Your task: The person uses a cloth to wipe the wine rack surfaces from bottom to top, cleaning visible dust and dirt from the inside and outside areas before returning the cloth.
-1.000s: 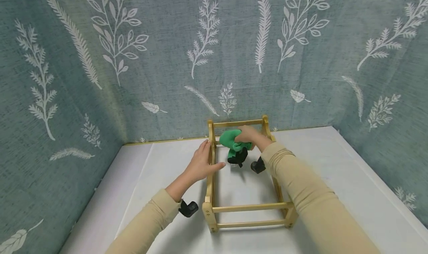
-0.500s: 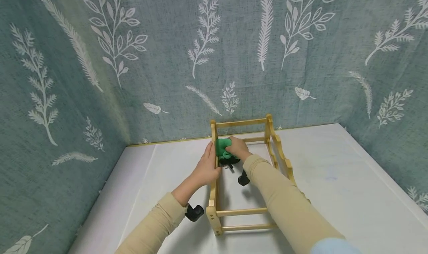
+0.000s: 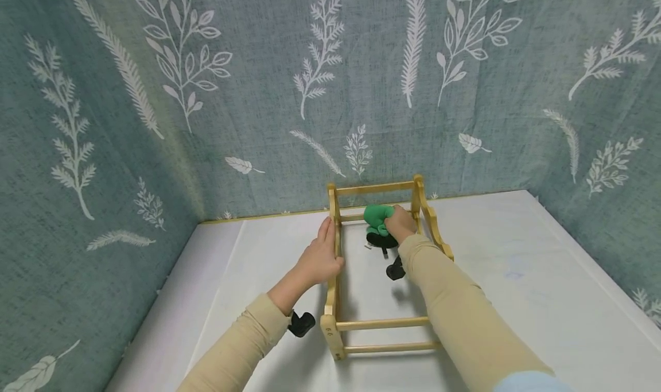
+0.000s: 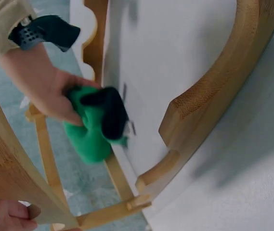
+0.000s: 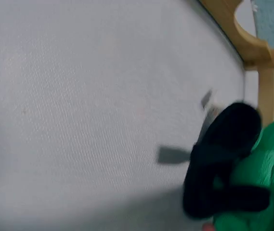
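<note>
A light wooden rack (image 3: 333, 300) with wavy side rails joined by round bars stands on the white table. My left hand (image 3: 317, 260) holds its left rail, thumb over the top and the other fingers along the outside. Inside the rack, my right hand (image 3: 401, 222) grips a green-and-black soft toy (image 3: 377, 215) above the table, near the far end. In the left wrist view the toy (image 4: 91, 127) hangs from the right hand (image 4: 50, 91), its black part toward the table. The right wrist view shows the black part (image 5: 214, 187) with small tags dangling; most of the hand is out of frame.
Teal leaf-patterned cloth (image 3: 268, 93) closes off the back and both sides of the white table (image 3: 496, 271). Crossbars (image 3: 382, 323) link the rack's near end, and another bar (image 3: 374, 188) spans its far end.
The right hand moved the soft toy left against the left rail, then back right toward the rack's middle. The left hand's thumb came in from spread to lie on the rail.
</note>
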Demonstrator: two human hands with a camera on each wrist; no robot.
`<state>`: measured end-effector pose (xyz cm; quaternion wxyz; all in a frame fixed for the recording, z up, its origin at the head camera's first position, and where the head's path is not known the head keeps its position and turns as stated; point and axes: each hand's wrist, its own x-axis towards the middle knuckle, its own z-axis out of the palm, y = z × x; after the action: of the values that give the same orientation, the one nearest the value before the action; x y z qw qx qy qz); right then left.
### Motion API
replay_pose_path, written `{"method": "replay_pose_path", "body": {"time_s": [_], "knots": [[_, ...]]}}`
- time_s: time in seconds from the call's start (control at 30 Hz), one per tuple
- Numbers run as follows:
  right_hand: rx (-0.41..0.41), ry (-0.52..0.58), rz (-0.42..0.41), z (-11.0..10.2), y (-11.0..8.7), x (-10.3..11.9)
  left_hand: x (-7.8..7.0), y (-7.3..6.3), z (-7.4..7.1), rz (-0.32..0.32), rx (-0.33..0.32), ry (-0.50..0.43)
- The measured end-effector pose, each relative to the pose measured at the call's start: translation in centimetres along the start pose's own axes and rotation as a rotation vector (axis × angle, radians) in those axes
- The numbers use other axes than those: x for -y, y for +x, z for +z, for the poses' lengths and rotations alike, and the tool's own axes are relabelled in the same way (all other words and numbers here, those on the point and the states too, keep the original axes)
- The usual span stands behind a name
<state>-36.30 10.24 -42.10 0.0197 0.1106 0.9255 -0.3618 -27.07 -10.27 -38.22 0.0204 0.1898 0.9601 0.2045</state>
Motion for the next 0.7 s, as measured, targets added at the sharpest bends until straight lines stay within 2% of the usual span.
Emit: {"method": "replay_pose_path", "body": {"time_s": [0.07, 0.17, 0.27, 0.43, 0.7], "knots": [[-0.037, 0.014, 0.063, -0.5, -0.4, -0.2, 0.1, 0.0, -0.1, -0.002, 0.000, 0.006], [-0.085, 0.105, 0.153, -0.7, -0.7, -0.6, 0.1, -0.1, -0.2, -0.010, 0.014, 0.004], [-0.114, 0.212, 0.185, -0.3, -0.8, -0.8, 0.0, -0.3, -0.3, -0.018, 0.029, -0.008], [-0.084, 0.317, 0.120, 1.2, -0.3, -0.3, 0.1, -0.2, -0.4, -0.030, 0.027, 0.002], [0.127, 0.376, -0.007, 4.2, -0.1, 2.3, 0.2, -0.1, -0.3, -0.036, 0.022, 0.012]]}}
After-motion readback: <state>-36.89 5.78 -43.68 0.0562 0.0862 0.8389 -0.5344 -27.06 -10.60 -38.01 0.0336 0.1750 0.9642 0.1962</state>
